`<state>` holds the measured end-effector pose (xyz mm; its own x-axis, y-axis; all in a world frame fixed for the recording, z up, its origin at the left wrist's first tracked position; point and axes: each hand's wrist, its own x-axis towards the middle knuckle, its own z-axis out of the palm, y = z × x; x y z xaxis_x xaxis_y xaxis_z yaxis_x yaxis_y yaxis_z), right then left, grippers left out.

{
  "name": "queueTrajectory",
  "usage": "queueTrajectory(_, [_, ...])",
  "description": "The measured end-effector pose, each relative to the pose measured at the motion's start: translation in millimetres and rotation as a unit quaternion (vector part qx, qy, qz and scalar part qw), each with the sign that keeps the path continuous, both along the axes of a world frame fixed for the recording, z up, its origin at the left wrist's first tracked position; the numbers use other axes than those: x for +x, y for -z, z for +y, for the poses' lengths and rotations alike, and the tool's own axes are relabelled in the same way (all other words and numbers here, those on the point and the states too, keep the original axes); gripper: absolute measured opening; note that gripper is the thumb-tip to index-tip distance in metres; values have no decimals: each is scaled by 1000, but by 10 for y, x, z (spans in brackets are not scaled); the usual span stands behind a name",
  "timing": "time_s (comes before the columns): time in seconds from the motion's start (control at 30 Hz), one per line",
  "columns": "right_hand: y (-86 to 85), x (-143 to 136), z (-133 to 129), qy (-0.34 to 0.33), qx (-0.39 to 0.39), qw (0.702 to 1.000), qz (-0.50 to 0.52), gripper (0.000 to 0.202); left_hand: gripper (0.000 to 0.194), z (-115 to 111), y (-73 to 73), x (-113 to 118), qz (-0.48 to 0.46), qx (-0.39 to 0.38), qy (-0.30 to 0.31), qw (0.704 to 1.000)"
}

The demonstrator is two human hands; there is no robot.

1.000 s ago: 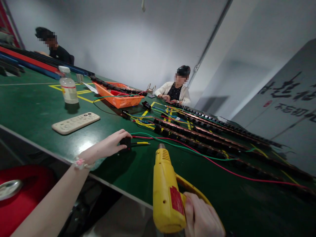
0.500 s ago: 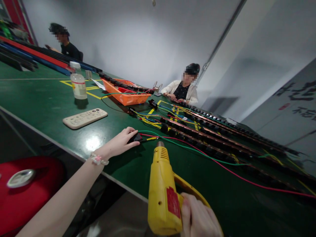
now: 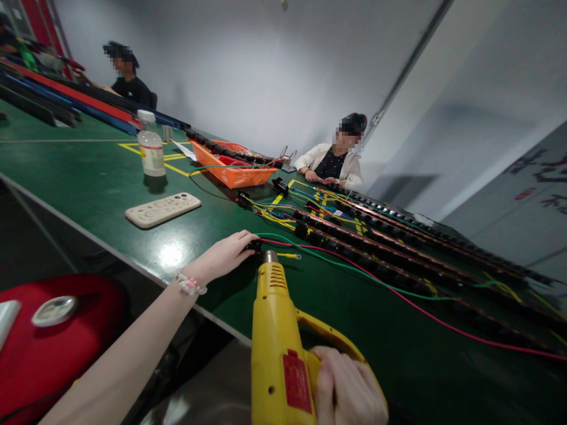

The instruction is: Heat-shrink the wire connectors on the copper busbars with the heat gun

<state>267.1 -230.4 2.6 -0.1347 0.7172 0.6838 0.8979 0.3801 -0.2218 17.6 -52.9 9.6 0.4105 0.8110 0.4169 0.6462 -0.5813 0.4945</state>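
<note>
My right hand (image 3: 348, 386) is closed round the handle of a yellow heat gun (image 3: 274, 330). The gun's metal nozzle points away from me, close to a small black connector (image 3: 254, 247). That connector is gripped between the fingers of my left hand (image 3: 229, 255), down at the green table; the fingers partly hide it. From it run a red wire (image 3: 341, 265), a green wire (image 3: 367, 276) and a short yellow wire (image 3: 289, 255) ending in a metal ring lug. Part of the yellow wire is hidden behind the nozzle.
A phone (image 3: 163, 210) and a bottle (image 3: 151, 147) stand to the left on the green table (image 3: 106, 177). Behind are an orange basket (image 3: 239, 177) and a seated person (image 3: 332, 159). Long copper-and-black bars (image 3: 381, 251) with wires stretch rightward. A red stool (image 3: 88, 354) is at lower left.
The heat gun has shifted left, bringing its nozzle from near the yellow wire's lug to beside the connector. My left hand still holds the connector. The view has turned slightly left.
</note>
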Motion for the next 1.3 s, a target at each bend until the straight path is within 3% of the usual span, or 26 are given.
queueTrajectory(0.47, [-48,170,373,14,-17,999,-42,27,28,101,101,-88,-47,-26,-34,998])
queueTrajectory(0.57, [-66,197,379,37,14,998,-42,26,30,107,124,-100,-43,-19,-42,998])
queueTrajectory(0.73, [-86,16,267,11,39,999,-35,47,50,85,121,-81,-15,-10,-60,998])
queueTrajectory(0.87, [-84,-227,231,32,47,997,-43,77,47,73,102,-73,6,-10,-57,998])
queueTrajectory(1.0, [-47,-339,244,48,64,996,-35,81,47,73,101,-77,7,-5,-48,999])
queueTrajectory(1.3, [-67,-375,215,-32,81,996,-31,75,44,138,121,-198,-39,6,-32,999])
